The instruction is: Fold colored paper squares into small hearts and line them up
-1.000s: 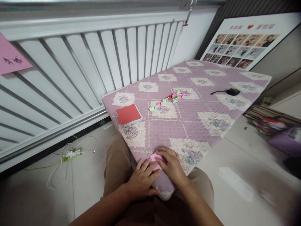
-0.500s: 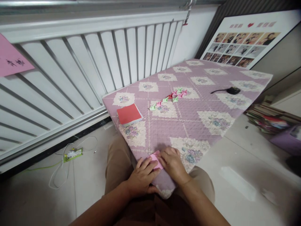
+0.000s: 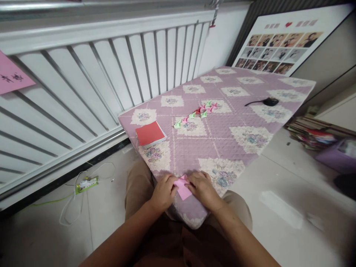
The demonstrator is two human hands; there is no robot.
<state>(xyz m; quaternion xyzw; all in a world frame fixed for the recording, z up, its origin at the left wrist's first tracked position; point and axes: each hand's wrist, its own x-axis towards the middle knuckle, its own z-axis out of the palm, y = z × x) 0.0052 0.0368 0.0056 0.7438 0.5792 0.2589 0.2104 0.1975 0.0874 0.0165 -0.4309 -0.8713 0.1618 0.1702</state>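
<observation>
Beside the left edge of the counter we have the red-topped paper stack. Our left hand, fingers curled nearly closed, pinches the left side of the pink paper close to the counter's near corner. Our right hand, similarly curled, grips the right side. For what appears to be folding, we should align edges, then press evenly.
</observation>
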